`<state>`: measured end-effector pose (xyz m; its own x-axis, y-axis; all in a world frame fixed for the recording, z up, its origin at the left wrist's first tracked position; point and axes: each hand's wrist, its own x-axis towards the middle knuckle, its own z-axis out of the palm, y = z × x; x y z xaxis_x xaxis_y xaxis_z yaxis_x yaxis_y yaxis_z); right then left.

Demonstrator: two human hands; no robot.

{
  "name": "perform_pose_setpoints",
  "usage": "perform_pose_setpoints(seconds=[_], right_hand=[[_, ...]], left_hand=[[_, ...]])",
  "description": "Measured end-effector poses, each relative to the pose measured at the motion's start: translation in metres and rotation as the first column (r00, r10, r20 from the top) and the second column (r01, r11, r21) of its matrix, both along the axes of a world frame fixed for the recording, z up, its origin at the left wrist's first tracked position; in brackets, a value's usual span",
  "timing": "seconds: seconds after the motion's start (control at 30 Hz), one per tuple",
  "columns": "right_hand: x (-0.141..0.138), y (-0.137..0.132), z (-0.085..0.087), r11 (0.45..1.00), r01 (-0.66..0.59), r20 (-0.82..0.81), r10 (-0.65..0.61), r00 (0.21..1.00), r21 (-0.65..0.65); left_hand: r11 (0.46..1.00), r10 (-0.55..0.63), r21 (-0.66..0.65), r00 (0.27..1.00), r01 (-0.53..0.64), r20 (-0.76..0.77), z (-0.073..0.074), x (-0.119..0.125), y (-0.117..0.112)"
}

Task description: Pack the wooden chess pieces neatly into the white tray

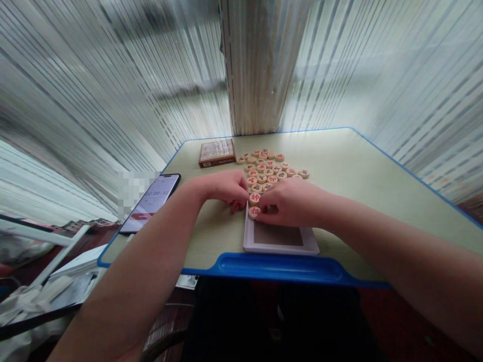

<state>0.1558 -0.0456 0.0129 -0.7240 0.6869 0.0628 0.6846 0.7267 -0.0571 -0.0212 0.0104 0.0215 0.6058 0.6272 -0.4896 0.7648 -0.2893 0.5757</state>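
Sheer striped curtains behind a pale wood-look counter with blue edging and a blue plastic trough at the near side. White shallow rectangular tray with brown inner panel, near edge by trough. Two round wooden pieces with red characters at tray's left side: upper red-character piece and, just nearer the person, lower red-character piece. Left hand: fingers curled, beside upper piece; cannot tell if its grip pinches it. Right hand: fingers bent, thumb and fingertips at lower piece's right edge; cannot tell if grip is pressed together on it. Beyond the hands, cluster of round wooden pieces with red or black characters, brown printed cardboard box to their left. Black-edged phone with lit screen at counter's left edge
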Motion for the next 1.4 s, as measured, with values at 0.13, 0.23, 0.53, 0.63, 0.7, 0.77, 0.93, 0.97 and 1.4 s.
perform_pose_setpoints(seconds=[0.13,0.23,0.53,0.63,0.7,0.77,0.93,0.97,1.4], right_hand=[[-0.0005,0.0004,0.0003,0.999,0.01,0.01,-0.01,1.0,0.03],[-0.0005,0.0006,0.0004,0.999,0.013,0.017,-0.014,1.0,0.03],[-0.0003,0.0015,0.0006,1.0,-0.011,0.011,0.011,1.0,0.01],[-0.0003,0.0021,0.0,1.0,-0.008,0.01,0.008,1.0,0.012],[-0.0001,0.0026,-0.001,1.0,-0.005,0.008,0.005,1.0,0.014],[0.0001,0.003,-0.0022,1.0,-0.002,0.0,0.002,1.0,0.018],[0.0003,0.0026,-0.0034,1.0,-0.001,-0.007,0.001,1.0,0.012],[0.0003,0.0023,-0.0032,1.0,-0.001,-0.011,0.001,1.0,0.009],[0.0026,0.0029,-0.0026,1.0,0.002,-0.022,-0.002,1.0,0.01]], left_hand=[[1.0,0.017,0.002,1.0,-0.017,-0.001,0.0,0.0003,-0.0005],[1.0,0.015,0.005,1.0,-0.015,0.001,0.0001,0.0005,-0.0007],[1.0,0.009,0.005,1.0,-0.009,0.026,-0.0017,-0.0011,0.0005],[1.0,0.011,0.011,0.999,-0.011,0.038,-0.0024,-0.0014,0.0005],[1.0,0.009,0.01,0.999,-0.01,0.045,-0.0029,-0.0016,0.0008],[1.0,0.005,0.012,0.999,-0.006,0.046,-0.0035,-0.002,0.0015],[1.0,0.005,0.008,0.999,-0.005,0.047,-0.0057,-0.003,0.004],[1.0,0.004,0.005,0.999,-0.004,0.05,-0.0059,-0.003,0.0042],[1.0,0.026,0.0,0.999,-0.026,0.03,-0.0045,-0.0021,0.0029]])
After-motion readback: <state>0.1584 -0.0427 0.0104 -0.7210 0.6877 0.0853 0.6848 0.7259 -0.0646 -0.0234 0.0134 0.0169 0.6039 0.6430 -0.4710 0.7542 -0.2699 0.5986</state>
